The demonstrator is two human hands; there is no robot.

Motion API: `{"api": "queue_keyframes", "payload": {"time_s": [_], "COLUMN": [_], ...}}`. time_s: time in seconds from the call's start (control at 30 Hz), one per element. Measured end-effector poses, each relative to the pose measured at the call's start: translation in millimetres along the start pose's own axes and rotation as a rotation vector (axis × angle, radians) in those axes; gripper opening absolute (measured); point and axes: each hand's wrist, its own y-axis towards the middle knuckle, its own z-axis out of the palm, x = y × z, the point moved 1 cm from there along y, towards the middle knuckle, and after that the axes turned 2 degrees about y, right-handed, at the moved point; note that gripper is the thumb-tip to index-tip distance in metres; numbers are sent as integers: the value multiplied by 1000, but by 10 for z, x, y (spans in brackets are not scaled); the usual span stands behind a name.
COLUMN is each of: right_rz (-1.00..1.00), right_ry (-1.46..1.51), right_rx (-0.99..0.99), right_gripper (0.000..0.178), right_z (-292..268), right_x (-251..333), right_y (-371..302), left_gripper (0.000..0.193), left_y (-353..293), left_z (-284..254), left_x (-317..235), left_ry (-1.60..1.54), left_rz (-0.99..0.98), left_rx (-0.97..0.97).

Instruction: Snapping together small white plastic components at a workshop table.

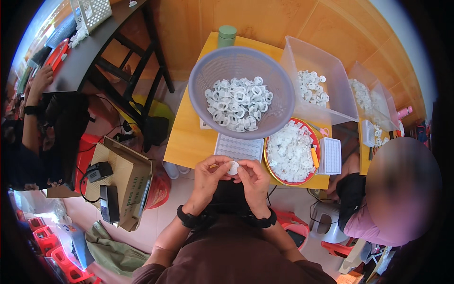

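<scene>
A small round white plastic piece [233, 167] is pinched between the fingertips of both my hands, in front of the table's near edge. My left hand [211, 176] grips it from the left, my right hand [254, 182] from the right. Just beyond my fingers lies a white tray with rows of round cells [239, 147]. Behind it a big grey-purple plastic basket [197, 102] holds many white ring-shaped parts [239, 102]. To the right, a round red tray with a yellow rim [315, 141] is heaped with small white pieces [289, 154]; an orange-handled tool [314, 157] rests on them.
A clear plastic bin [338, 106] with white parts and a second white tray [331, 156] stand at the right. A green canister [227, 36] is behind the basket. One person [392, 203] sits at right, another [40, 123] at left. A cardboard box [113, 177] stands left.
</scene>
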Motion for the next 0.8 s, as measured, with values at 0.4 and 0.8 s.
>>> {"api": "queue_keyframes", "payload": {"time_s": [0.4,0.8], "right_rz": [-47,-160], "right_ry": [-110,-355], "right_rx": [4,-13], "right_gripper": [16,16], "right_z": [-51,-64], "right_x": [111,206], "right_y": [-19,-21], "left_gripper": [22,30], "left_y": [-82,-62], "left_z": [49,38], "left_x": [-117,-228], "left_ry": [288,923], "left_rz": [278,705], "left_rx": [69,186]}}
